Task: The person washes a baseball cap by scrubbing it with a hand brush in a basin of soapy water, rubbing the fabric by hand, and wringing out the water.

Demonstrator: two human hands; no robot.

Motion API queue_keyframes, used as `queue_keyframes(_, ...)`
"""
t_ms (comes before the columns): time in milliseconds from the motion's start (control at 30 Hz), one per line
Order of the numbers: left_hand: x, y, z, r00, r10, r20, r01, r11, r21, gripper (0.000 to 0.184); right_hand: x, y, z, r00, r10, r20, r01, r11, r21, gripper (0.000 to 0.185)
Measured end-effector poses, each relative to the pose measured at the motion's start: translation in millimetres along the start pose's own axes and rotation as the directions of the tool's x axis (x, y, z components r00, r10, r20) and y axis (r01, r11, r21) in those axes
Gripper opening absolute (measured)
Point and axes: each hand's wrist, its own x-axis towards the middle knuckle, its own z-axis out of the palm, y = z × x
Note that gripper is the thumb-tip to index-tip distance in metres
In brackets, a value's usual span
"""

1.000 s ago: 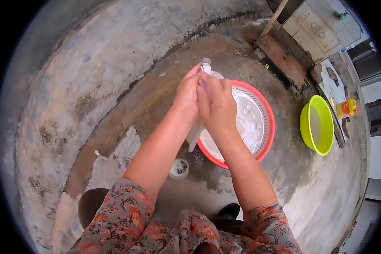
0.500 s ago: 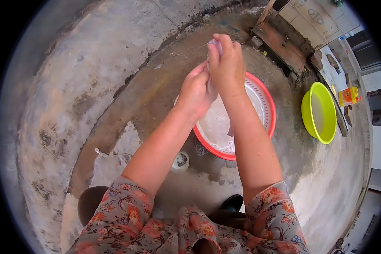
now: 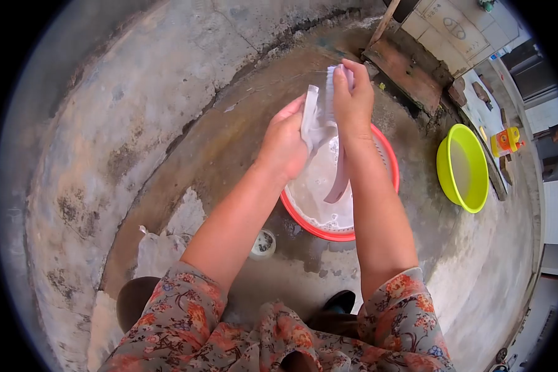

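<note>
My left hand (image 3: 284, 144) is closed round a wet whitish cloth (image 3: 316, 127), whose folded edge stands up beyond the fingers. In my right hand (image 3: 354, 102) is a scrub brush (image 3: 338, 186) with white bristles and a long pale handle hanging below the palm. The bristles face the cloth, with a small gap visible near the top; whether they touch lower down I cannot tell. Beneath both hands sits a red-rimmed basin (image 3: 316, 230) holding cloudy, sudsy water, partly hidden by my forearms.
To the right a lime-green basin (image 3: 444, 177) stands on the wet concrete floor, beside a yellow-and-orange container (image 3: 505, 141). A small white cup (image 3: 263, 244) and a pale crumpled sheet (image 3: 158, 250) lie close to my feet. Boards and rubble (image 3: 409, 71) edge the back right.
My hands have moved apart, and the right hand has shifted slightly rightward with the brush. The bristles and the cloth's upright edge now show between them.
</note>
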Motion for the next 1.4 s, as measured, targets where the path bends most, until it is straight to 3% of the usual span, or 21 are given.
queue_keyframes(67, -1.0, 4.0, 2.1, 0.999, 0.032, 0.002, -0.032, 0.999, -0.023, 0.032, -7.8, -19.5, -16.4, 1.000, 0.016, -0.002, -0.015, 0.983, 0.185, 0.024)
queue_keyframes(133, 1.4, 0.7, 1.1, 0.999, 0.031, -0.010, -0.031, 0.999, -0.042, 0.031, -13.0, -39.4, -18.4, 1.000, -0.023, 0.002, 0.022, 0.978, 0.210, 0.025)
queue_keyframes(200, -0.6, -1.2, 2.1, 1.000, 0.013, -0.015, -0.014, 0.998, -0.055, 0.030, -20.5, -57.9, -14.5, 0.951, -0.305, 0.056, 0.303, 0.952, 0.046, 0.026)
queue_keyframes(233, -4.7, 1.7, 7.5, 1.000, -0.011, -0.020, 0.010, 0.997, -0.078, 0.030, -32.1, -62.9, -12.1, 0.953, -0.297, 0.053, 0.295, 0.955, 0.040, 0.026)
queue_keyframes(300, -6.1, 5.6, -0.3, 0.998, -0.035, -0.048, 0.034, 0.999, -0.030, 0.031, -55.3, -73.9, -9.8, 0.896, -0.298, 0.329, 0.376, 0.903, -0.206, 0.027)
queue_keyframes(333, -4.5, 7.8, -7.8, 0.999, -0.027, -0.045, 0.025, 0.999, -0.029, 0.031, -64.3, -75.5, -12.9, 0.893, -0.306, 0.329, 0.383, 0.901, -0.202, 0.027)
queue_keyframes(400, -2.8, 10.6, -18.9, 0.995, 0.042, 0.086, -0.045, 0.999, 0.029, 0.031, -84.4, -75.5, -20.1, 0.900, -0.168, 0.402, 0.179, 0.984, 0.009, 0.027)
queue_keyframes(433, -3.7, 13.8, -13.5, 1.000, 0.006, -0.020, -0.005, 1.000, 0.022, 0.032, -88.8, -74.9, -24.2, 0.899, -0.175, 0.402, 0.185, 0.983, 0.014, 0.027)
queue_keyframes(500, -1.4, 17.2, -18.0, 1.000, 0.029, -0.007, -0.029, 0.999, 0.034, 0.032, -93.1, -72.9, -33.9, 0.816, -0.227, 0.532, 0.206, 0.974, 0.100, 0.028)
queue_keyframes(533, 0.6, 16.9, -19.0, 0.999, 0.047, 0.013, -0.047, 0.998, 0.039, 0.032, -89.4, -72.1, -37.0, 0.817, -0.229, 0.529, 0.208, 0.973, 0.100, 0.028)
queue_keyframes(633, 3.7, 8.5, -12.4, 0.996, 0.074, 0.042, -0.071, 0.995, -0.072, 0.031, -60.0, -71.1, -33.8, 0.934, -0.300, 0.193, 0.283, 0.953, 0.111, 0.026)
queue_keyframes(733, -3.9, 6.4, 6.2, 0.994, 0.010, 0.111, -0.002, 0.998, -0.069, 0.030, -32.0, -69.9, -16.1, 0.956, -0.257, 0.140, 0.254, 0.966, 0.043, 0.025)
queue_keyframes(867, -11.9, 15.6, -2.9, 1.000, 0.029, -0.002, -0.029, 0.998, -0.055, 0.031, -67.7, -87.8, -11.7, 0.922, -0.243, 0.303, 0.273, 0.960, -0.060, 0.027)
queue_keyframes(933, -10.2, 21.8, -7.3, 0.992, 0.066, 0.109, -0.074, 0.995, 0.065, 0.032, -81.8, -89.4, -20.4, 0.922, -0.211, 0.325, 0.216, 0.976, 0.023, 0.027)
queue_keyframes(1000, -7.0, 28.4, -10.4, 0.997, 0.051, 0.056, -0.060, 0.985, 0.164, 0.035, -85.2, -89.7, -31.6, 0.799, -0.219, 0.560, 0.183, 0.976, 0.121, 0.026)
queue_keyframes(1033, -6.6, 27.1, -8.8, 0.997, 0.051, 0.059, -0.060, 0.984, 0.165, 0.035, -80.0, -87.3, -34.9, 0.800, -0.221, 0.558, 0.185, 0.975, 0.121, 0.026)
queue_keyframes(1100, -2.7, 18.6, -0.8, 0.993, 0.059, 0.099, -0.059, 0.998, -0.005, 0.033, -59.6, -80.8, -36.7, 0.900, -0.330, 0.284, 0.286, 0.940, 0.188, 0.025)
queue_keyframes(1233, -4.3, 13.7, 0.8, 0.985, 0.039, 0.168, -0.018, 0.992, -0.126, 0.031, -28.7, -65.9, -17.8, 0.949, -0.253, 0.188, 0.237, 0.966, 0.102, 0.026)
queue_keyframes(1267, -3.9, 16.4, 0.2, 0.984, 0.025, 0.176, 0.003, 0.987, -0.158, 0.031, -38.0, -65.1, -16.9, 0.949, -0.254, 0.187, 0.238, 0.966, 0.101, 0.026)
queue_keyframes(1300, -2.4, 17.6, -5.7, 0.996, 0.054, 0.073, -0.053, 0.998, -0.017, 0.034, -53.6, -67.8, -18.4, 0.927, -0.251, 0.280, 0.237, 0.968, 0.083, 0.026)
queue_keyframes(1400, 0.0, 26.0, -12.3, 0.995, 0.094, 0.029, -0.097, 0.989, 0.115, 0.038, -80.9, -55.9, -23.5, 0.861, -0.242, 0.447, 0.183, 0.968, 0.172, 0.026)
